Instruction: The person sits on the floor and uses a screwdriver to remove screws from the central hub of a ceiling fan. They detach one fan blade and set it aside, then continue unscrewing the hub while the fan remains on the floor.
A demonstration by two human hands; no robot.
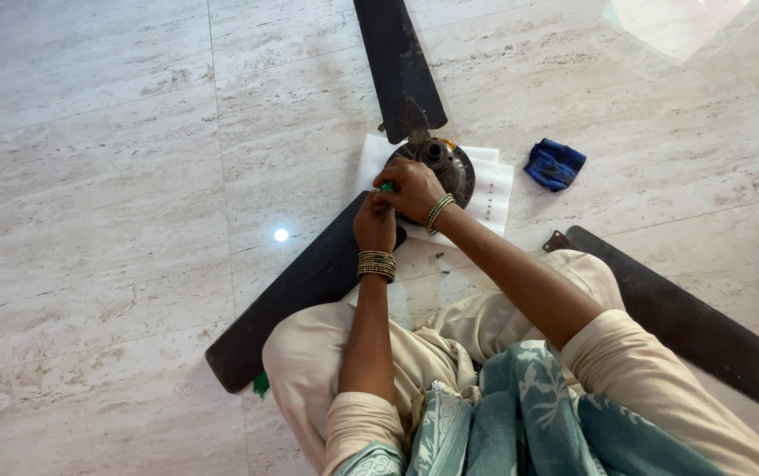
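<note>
A dark ceiling fan lies on the floor, its round motor hub (443,163) resting on white paper sheets (492,189). One blade (397,62) points away from me, and another blade (296,295) runs toward my left knee. My right hand (410,189) grips a green-handled tool (385,187) at the hub's near edge. Just below it, my left hand (374,225) closes around the same spot where the blade meets the hub. Both wrists wear gold bangles.
A third, detached blade (688,330) lies on the floor at the right, by my knee. A folded blue cloth (555,164) sits right of the hub. Small dark screws (441,261) are scattered near the paper. A bright light spot (281,234) reflects on the marble tiles.
</note>
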